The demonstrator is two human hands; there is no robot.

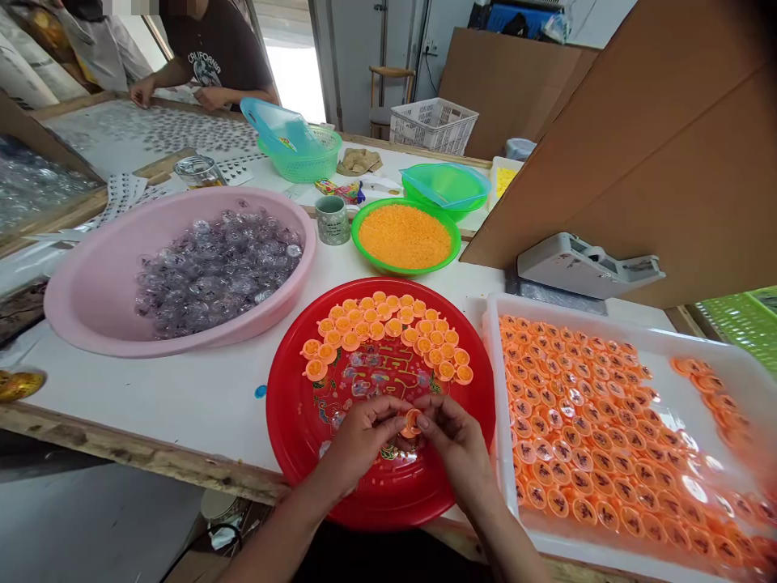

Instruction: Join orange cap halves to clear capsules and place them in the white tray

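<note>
Both hands meet over the near part of a red round tray (303, 421). My left hand (358, 441) and my right hand (452, 441) pinch one small orange cap (412, 423) between their fingertips. Several orange caps (388, 324) lie in rows across the far half of the tray, with a few clear lids (364, 380) near its middle. To the right, a white tray (716, 360) is filled with several finished orange pieces (583, 429).
A pink basin (91, 291) of clear plastic lids sits at left. A green bowl (364, 251) of orange grains, a grey mug (333, 219) and green baskets stand behind. A cardboard sheet (655, 154) leans at right. Another person (206, 57) works at the far table.
</note>
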